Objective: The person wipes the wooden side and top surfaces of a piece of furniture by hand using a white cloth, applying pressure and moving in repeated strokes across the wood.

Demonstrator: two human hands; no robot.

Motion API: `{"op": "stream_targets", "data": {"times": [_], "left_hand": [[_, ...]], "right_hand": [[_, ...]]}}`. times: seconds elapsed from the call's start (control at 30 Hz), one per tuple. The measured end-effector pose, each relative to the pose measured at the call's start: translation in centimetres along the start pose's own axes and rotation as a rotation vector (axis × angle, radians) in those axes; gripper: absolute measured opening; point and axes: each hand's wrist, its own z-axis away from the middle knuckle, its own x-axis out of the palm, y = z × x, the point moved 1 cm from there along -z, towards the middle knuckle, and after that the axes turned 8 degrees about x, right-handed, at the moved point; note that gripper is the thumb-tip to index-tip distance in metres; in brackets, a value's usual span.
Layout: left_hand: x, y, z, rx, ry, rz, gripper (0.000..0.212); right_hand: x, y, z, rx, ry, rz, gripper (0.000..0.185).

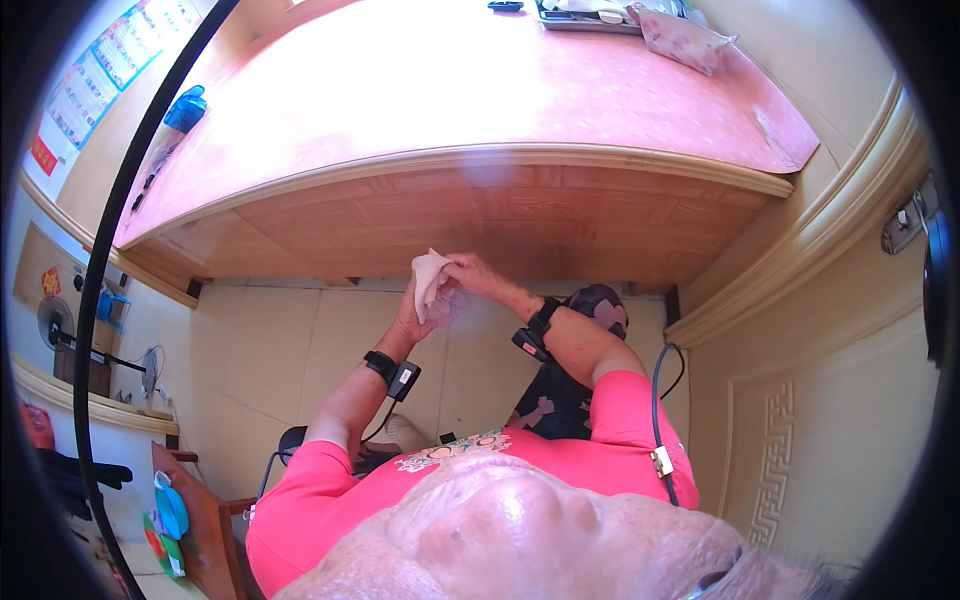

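Observation:
A pale pink cloth (pixel 430 281) hangs folded over my left hand (pixel 411 311), in front of the wooden front of a raised platform. My right hand (pixel 472 273) pinches the cloth's upper right edge with its fingertips, close beside the left. The cloth hides most of the left fingers, so their exact hold on it is partly covered. Each forearm wears a black strap with a small black box, one on the left (pixel 403 380) and one on the right (pixel 529 344).
The platform's pink patterned cover (pixel 622 105) lies beyond my hands. On it are a grey tray (pixel 592 26), a floral pouch (pixel 679 39) and a blue item (pixel 185 109). A wooden chair (pixel 196 517) stands at lower left. A black cable (pixel 112 225) crosses the left side.

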Motion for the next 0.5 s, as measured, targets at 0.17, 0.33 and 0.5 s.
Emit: {"op": "stream_targets", "data": {"times": [0.17,0.33,0.5], "left_hand": [[-1.0,0.5,-1.7,0.121,0.025,0.041,0.049],[-4.1,3.9,-3.9,0.254,0.323,-0.305,0.043],[-8.7,14.7,-3.2,0.868,0.686,0.043,0.04]], "right_hand": [[0.1,-0.1,0.4,-0.042,0.064,0.088,0.031],[-2.1,-0.1,0.9,-0.092,0.323,0.672,0.036],[-1.6,-1.7,3.1,0.101,0.064,0.699,0.033]]}}
